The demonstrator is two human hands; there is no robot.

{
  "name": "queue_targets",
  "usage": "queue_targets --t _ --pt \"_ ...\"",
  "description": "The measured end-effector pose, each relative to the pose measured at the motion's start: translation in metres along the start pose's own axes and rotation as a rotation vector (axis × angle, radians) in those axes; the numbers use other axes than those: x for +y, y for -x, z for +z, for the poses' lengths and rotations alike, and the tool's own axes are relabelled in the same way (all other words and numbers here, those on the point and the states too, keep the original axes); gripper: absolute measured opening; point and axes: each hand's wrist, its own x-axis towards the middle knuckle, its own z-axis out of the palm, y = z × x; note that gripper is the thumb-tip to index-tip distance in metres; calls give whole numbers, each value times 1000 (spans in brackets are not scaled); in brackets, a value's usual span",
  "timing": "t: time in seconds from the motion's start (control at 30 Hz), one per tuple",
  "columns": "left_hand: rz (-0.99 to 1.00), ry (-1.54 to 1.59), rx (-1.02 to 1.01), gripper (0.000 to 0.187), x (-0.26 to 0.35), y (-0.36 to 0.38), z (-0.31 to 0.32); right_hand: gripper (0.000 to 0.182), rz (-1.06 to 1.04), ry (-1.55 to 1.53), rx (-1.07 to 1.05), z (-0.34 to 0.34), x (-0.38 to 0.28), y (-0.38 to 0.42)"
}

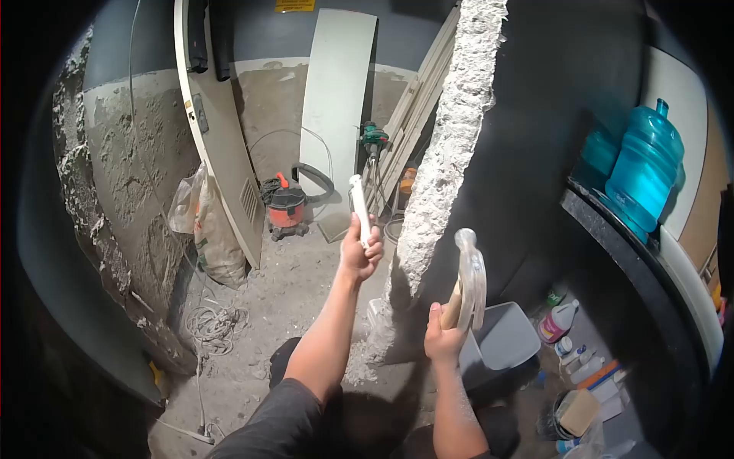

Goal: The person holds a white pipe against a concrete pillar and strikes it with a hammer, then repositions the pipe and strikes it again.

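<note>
My left hand (362, 254) is wrapped round a slim white bar-shaped object (358, 200), held upright; its exact kind I cannot make out. In my right hand (445, 336) is a claw hammer (469, 271), its pale wooden handle gripped just below the metal head, which points up. Between and beyond the hands rises the rough, broken white edge of a wall (447, 153). Both tools are held in the air, the hammer appearing just right of that edge. Dust speckles my right forearm.
A red and black shop vacuum (287, 208), a stuffed sack (218, 237) and a coiled cable (218, 325) are on the dusty floor. Leaning panels (336, 99) stand behind. At right, a blue water jug (646, 164) sits on a black counter (612, 237), above a grey bin (508, 336) and bottles (558, 320).
</note>
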Motion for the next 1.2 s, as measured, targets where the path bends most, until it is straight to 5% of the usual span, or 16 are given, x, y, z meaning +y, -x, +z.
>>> queue_targets --t 0.1,0.2,0.27,0.33,0.63,0.8,0.97,1.1,1.2 --pt "-102 -286 197 42 3 18 16 30 217 74 -117 -22 5 -1" --pt "177 -840 24 42 -16 25 28 41 246 -79 -147 -30 9 8" --pt "157 -1091 -54 42 -27 30 22 39 441 -615 -144 -27 16 15" --pt "240 -1316 -75 36 -36 44 49 47 373 -585 -156 -26 20 16" --pt "409 -1361 -25 36 -64 33 49 66 242 -561 -177 -28 -5 15" --pt "567 -1377 94 27 -76 36 60 60 -185 -414 7 -15 -12 16" --pt "537 -1375 180 26 -74 46 83 43 213 -63 -187 -16 -19 -8" --pt "572 -1379 221 27 -67 43 82 51 242 -386 -87 -35 -56 -14" --pt "586 -1345 186 27 -73 46 81 57 8 -458 -2 -32 -89 -15"
